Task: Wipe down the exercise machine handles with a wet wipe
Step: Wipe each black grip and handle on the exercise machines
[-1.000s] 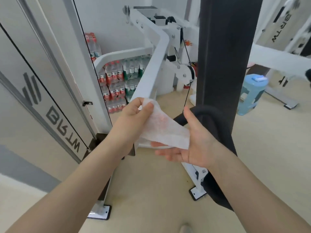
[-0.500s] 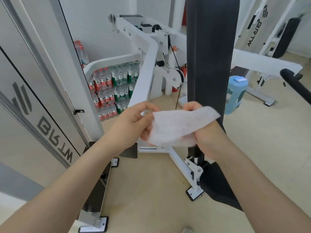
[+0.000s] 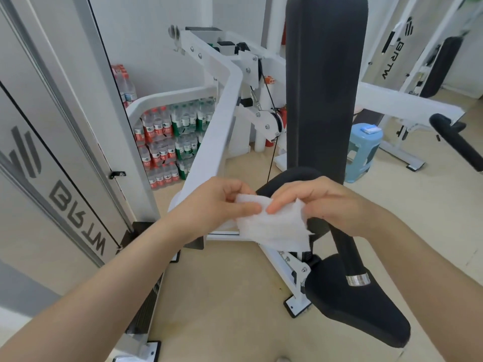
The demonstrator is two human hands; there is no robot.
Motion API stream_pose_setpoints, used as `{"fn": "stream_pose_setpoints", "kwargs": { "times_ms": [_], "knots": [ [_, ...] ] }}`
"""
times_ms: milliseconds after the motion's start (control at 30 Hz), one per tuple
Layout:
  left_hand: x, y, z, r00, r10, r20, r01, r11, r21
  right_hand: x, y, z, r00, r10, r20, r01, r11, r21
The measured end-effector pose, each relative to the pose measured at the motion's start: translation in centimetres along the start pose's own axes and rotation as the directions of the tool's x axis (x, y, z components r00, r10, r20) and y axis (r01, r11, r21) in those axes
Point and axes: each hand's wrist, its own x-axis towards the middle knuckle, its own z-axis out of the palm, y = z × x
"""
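I hold the wet wipe (image 3: 274, 226) between both hands in front of me, over the machine's black seat (image 3: 358, 304) and white frame (image 3: 217, 121). Its long axis runs roughly left to right, its top edge bunched between my fingers, and the loose sheet hangs down with a ragged right side. My left hand (image 3: 217, 205) pinches the upper left corner, thumb pressed on top. My right hand (image 3: 321, 202) curls over the upper right part, forefinger tip on the sheet beside my left thumb (nearly touching). A black curved handle (image 3: 342, 239) passes just behind the wipe.
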Motion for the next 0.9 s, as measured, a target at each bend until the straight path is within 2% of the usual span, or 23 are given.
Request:
{"fn": "stream_pose_setpoints", "kwargs": {
  "times_ms": [67, 133, 167, 233, 267, 300, 333, 367, 400, 433, 467, 500, 533, 567, 600, 633, 667, 733, 767, 800, 833, 900],
  "knots": [
    [0.4, -0.3, 0.4, 0.995, 0.024, -0.094, -0.018, 0.997, 0.068, 0.5, 0.5, -0.3, 0.992, 0.115, -0.046, -0.106, 0.981, 0.164],
    [0.8, -0.2, 0.7, 0.980, 0.065, -0.189, -0.050, 0.995, 0.081, 1.3, 1.3, -0.3, 0.924, 0.302, -0.233, -0.251, 0.941, 0.227],
    [1.0, -0.2, 0.8, 0.970, 0.086, -0.227, -0.063, 0.992, 0.105, 1.7, 1.7, -0.3, 0.886, 0.373, -0.275, -0.310, 0.919, 0.245],
    [1.4, -0.2, 1.1, 0.957, 0.098, -0.275, -0.051, 0.984, 0.173, 2.0, 1.9, -0.7, 0.867, 0.451, -0.211, -0.374, 0.870, 0.322],
    [1.6, -0.3, 1.2, 0.952, 0.095, -0.291, -0.037, 0.979, 0.200, 2.1, 1.6, -1.1, 0.864, 0.455, -0.216, -0.359, 0.857, 0.369],
    [1.7, -0.4, 1.3, 0.946, 0.091, -0.313, -0.024, 0.977, 0.211, 2.2, 1.4, -1.5, 0.852, 0.442, -0.283, -0.315, 0.862, 0.397],
    [1.8, -0.4, 1.2, 0.940, 0.074, -0.332, -0.004, 0.978, 0.208, 2.6, 1.1, -2.0, 0.819, 0.402, -0.408, -0.252, 0.893, 0.374],
    [1.7, -0.4, 1.1, 0.939, 0.052, -0.341, 0.021, 0.978, 0.209, 2.9, 1.3, -2.5, 0.749, 0.326, -0.577, -0.200, 0.941, 0.272],
    [1.7, -0.4, 1.0, 0.941, 0.035, -0.338, 0.047, 0.972, 0.231, 3.3, 1.3, -2.7, 0.662, 0.169, -0.730, -0.190, 0.980, 0.055],
    [1.6, -0.4, 1.0, 0.946, 0.026, -0.322, 0.069, 0.958, 0.278, 3.6, 1.2, -2.6, 0.591, -0.065, -0.804, -0.220, 0.946, -0.238],
    [1.6, -0.4, 1.0, 0.954, 0.017, -0.298, 0.088, 0.937, 0.337, 3.8, 1.3, -2.4, 0.581, -0.326, -0.746, -0.211, 0.824, -0.525],
    [1.6, -0.3, 1.0, 0.963, 0.008, -0.270, 0.104, 0.911, 0.399, 3.9, 2.0, -2.1, 0.644, -0.509, -0.572, -0.160, 0.641, -0.751],
    [1.6, -0.2, 1.1, 0.970, -0.001, -0.245, 0.116, 0.883, 0.454, 4.0, 2.9, -1.6, 0.758, -0.546, -0.356, -0.082, 0.462, -0.883],
    [1.6, 0.0, 1.3, 0.975, -0.001, -0.224, 0.117, 0.856, 0.504, 4.0, 3.6, -0.8, 0.883, -0.442, -0.157, 0.000, 0.334, -0.943],
    [1.6, 0.0, 1.5, 0.979, 0.002, -0.204, 0.114, 0.823, 0.557, 3.7, 4.2, 0.1, 0.965, -0.261, -0.024, 0.055, 0.292, -0.955],
    [1.7, 0.1, 1.7, 0.983, 0.005, -0.185, 0.113, 0.777, 0.620, 3.5, 4.7, 0.7, 0.989, -0.135, 0.060, 0.101, 0.318, -0.943],
    [1.8, 0.1, 1.9, 0.986, -0.002, -0.168, 0.118, 0.723, 0.680, 3.5, 5.0, 0.9, 0.988, -0.117, 0.102, 0.140, 0.384, -0.913],
    [2.2, 0.0, 2.0, 0.987, -0.024, -0.160, 0.140, 0.622, 0.771, 3.8, 4.7, 0.5, 0.982, -0.161, 0.103, 0.178, 0.580, -0.795],
    [2.3, -0.1, 2.1, 0.985, -0.028, -0.168, 0.152, 0.577, 0.802, 4.3, 4.6, 0.0, 0.982, -0.153, 0.114, 0.185, 0.614, -0.767],
    [2.5, -0.2, 2.2, 0.984, -0.025, -0.174, 0.160, 0.544, 0.824, 4.8, 4.4, -0.3, 0.981, -0.149, 0.121, 0.186, 0.585, -0.789],
    [2.6, -0.4, 2.3, 0.984, -0.017, -0.179, 0.161, 0.529, 0.833, 5.2, 4.8, -0.6, 0.977, -0.167, 0.130, 0.197, 0.494, -0.847],
    [2.7, -0.7, 2.6, 0.983, 0.001, -0.186, 0.155, 0.544, 0.825, 5.7, 6.2, -1.2, 0.970, -0.218, 0.104, 0.157, 0.245, -0.957]
  ]
}}
